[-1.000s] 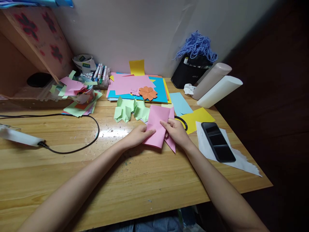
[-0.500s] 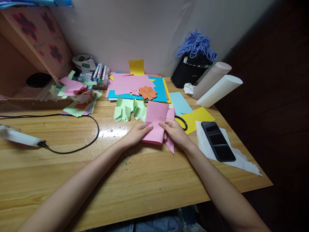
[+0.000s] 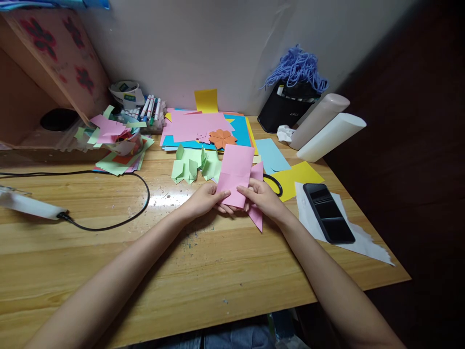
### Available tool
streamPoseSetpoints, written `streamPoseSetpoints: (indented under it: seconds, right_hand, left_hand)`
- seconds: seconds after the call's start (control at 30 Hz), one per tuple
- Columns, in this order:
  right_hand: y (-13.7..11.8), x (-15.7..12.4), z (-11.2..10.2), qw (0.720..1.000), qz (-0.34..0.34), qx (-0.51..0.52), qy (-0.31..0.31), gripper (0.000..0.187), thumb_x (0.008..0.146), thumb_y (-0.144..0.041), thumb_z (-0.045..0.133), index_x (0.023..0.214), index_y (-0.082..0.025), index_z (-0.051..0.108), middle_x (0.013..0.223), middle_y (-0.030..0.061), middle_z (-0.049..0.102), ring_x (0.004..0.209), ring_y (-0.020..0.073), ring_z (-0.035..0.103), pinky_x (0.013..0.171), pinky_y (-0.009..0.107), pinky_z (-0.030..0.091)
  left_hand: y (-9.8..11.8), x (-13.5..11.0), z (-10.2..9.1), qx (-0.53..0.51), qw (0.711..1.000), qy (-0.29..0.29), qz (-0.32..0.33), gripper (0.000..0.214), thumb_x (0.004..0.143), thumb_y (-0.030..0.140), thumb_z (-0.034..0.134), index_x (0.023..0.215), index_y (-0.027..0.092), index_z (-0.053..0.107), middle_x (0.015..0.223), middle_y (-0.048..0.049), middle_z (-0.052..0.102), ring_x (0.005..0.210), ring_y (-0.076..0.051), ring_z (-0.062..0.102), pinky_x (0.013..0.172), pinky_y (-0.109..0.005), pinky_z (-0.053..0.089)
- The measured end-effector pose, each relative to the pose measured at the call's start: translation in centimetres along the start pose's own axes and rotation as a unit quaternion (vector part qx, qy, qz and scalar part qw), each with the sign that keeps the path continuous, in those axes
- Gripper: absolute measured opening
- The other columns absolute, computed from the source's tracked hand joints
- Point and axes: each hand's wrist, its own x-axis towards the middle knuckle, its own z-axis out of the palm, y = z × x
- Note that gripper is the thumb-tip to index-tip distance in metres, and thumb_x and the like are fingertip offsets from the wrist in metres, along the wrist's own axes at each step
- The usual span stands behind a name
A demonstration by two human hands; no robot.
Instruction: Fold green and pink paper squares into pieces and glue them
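A creased sheet of pink paper [image 3: 237, 167] is held up a little above the table between both hands. My left hand [image 3: 208, 198] is closed on its lower left edge, thumb in front and fingers behind. On the lower right edge, my right hand [image 3: 262, 195] grips the paper the same way. Another pink paper piece [image 3: 256, 220] with a pointed corner lies under my right hand. Black scissors [image 3: 275, 184], mostly hidden, show one handle loop beside that hand. Folded light green paper pieces [image 3: 196, 164] stand just beyond my left hand.
Behind are coloured sheets [image 3: 203, 125] with an orange paper flower [image 3: 223, 139]. Yellow paper [image 3: 296, 180] and a phone [image 3: 329, 213] on white paper lie right. To the left are a scrap-filled cup [image 3: 127, 143], markers [image 3: 150, 109] and a black cable [image 3: 109, 229].
The pink paper has tilted and risen slightly, its top edge now higher. Its lower edge has moved up, and fingers of both hands now show below it.
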Motion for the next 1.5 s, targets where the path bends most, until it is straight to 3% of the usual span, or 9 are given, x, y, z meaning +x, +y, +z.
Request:
streamPoseSetpoints:
  seconds: [0.4,0.47,0.57,0.63,0.83,1.03,1.2,1.4,1.5]
  right_hand:
    - [0.4,-0.3,1.4,0.991,-0.044,-0.086,0.094,0.028,0.078,-0.043,0.053,0.073,-0.017,0.050,0.053,-0.0024,0.055,0.044,0.0115,0.053,0.040,0.021,0.040]
    - [0.1,-0.5,1.4,0.996,-0.031,-0.057,0.053,0.027,0.077,-0.042,0.055,0.074,-0.016,0.050,0.059,-0.0007,0.059,0.048,0.0118,0.055,0.043,0.022,0.042]
    - [-0.4,-0.7,1.0,0.998,0.002,0.003,-0.060,0.027,0.073,-0.037,0.062,0.085,-0.016,0.051,0.065,0.0005,0.063,0.055,0.0131,0.059,0.050,0.024,0.048]
    - [-0.7,-0.7,0.8,0.996,0.014,0.015,-0.088,0.028,0.071,-0.035,0.064,0.086,-0.015,0.051,0.065,0.0007,0.063,0.055,0.0130,0.060,0.052,0.024,0.049]
    - [-1.0,-0.5,0.9,0.997,0.026,0.027,-0.067,0.032,0.075,-0.044,0.058,0.081,-0.013,0.053,0.057,0.0009,0.062,0.046,0.0115,0.058,0.044,0.022,0.048]
    - [-0.7,-0.5,0.6,0.994,0.037,0.053,-0.090,0.037,0.068,-0.033,0.068,0.094,-0.014,0.049,0.065,0.0021,0.066,0.054,0.0129,0.063,0.051,0.022,0.052]
    - [-0.5,-0.4,0.4,0.995,0.047,0.044,-0.076,0.031,0.076,-0.039,0.059,0.092,-0.015,0.047,0.057,0.0005,0.063,0.047,0.0135,0.062,0.045,0.022,0.050]
    - [-0.5,-0.5,0.4,0.992,0.038,0.065,-0.100,0.045,0.064,-0.029,0.072,0.097,-0.014,0.047,0.066,0.0013,0.066,0.055,0.0126,0.064,0.053,0.023,0.052]
    - [-0.5,-0.4,0.5,0.994,0.042,0.051,-0.086,0.038,0.071,-0.037,0.065,0.095,-0.014,0.048,0.060,0.0018,0.066,0.049,0.0131,0.063,0.048,0.023,0.051]
  left_hand:
    - [-0.4,0.1,0.2,0.040,0.998,-0.027,0.039,0.034,0.082,0.041,0.049,0.080,0.008,0.058,0.066,-0.0082,0.063,0.054,-0.011,0.059,0.055,-0.024,0.048]
    - [-0.4,0.0,0.2,0.049,0.997,-0.025,0.046,0.035,0.082,0.042,0.049,0.078,0.008,0.057,0.067,-0.0077,0.063,0.055,-0.012,0.058,0.055,-0.024,0.048]
    - [-0.4,0.0,0.3,0.062,0.996,-0.003,0.065,0.032,0.081,0.041,0.049,0.075,0.010,0.056,0.063,-0.0048,0.061,0.052,-0.011,0.056,0.053,-0.023,0.046]
    - [-0.5,0.0,0.4,0.069,0.995,0.012,0.071,0.029,0.082,0.038,0.049,0.075,0.011,0.054,0.060,-0.0029,0.060,0.050,-0.010,0.055,0.050,-0.022,0.045]
    - [-0.5,0.1,0.6,0.086,0.993,0.028,0.076,0.027,0.083,0.035,0.047,0.071,0.011,0.051,0.056,-0.0014,0.058,0.045,-0.009,0.052,0.046,-0.021,0.043]
    - [-0.2,0.1,0.7,0.076,0.991,0.081,0.072,0.021,0.083,0.031,0.048,0.073,0.012,0.050,0.053,0.0008,0.057,0.040,-0.007,0.050,0.042,-0.019,0.041]
    - [0.1,-0.1,0.8,0.073,0.992,0.089,0.053,0.019,0.081,0.030,0.052,0.075,0.012,0.049,0.051,0.0016,0.057,0.039,-0.007,0.049,0.040,-0.018,0.040]
    - [0.2,-0.1,0.8,0.057,0.992,0.097,0.064,0.019,0.080,0.030,0.053,0.078,0.012,0.048,0.051,0.0017,0.057,0.039,-0.007,0.048,0.042,-0.019,0.041]
    - [0.2,-0.1,0.7,0.066,0.991,0.098,0.064,0.020,0.077,0.032,0.056,0.077,0.013,0.048,0.050,0.0026,0.055,0.039,-0.008,0.047,0.042,-0.020,0.039]
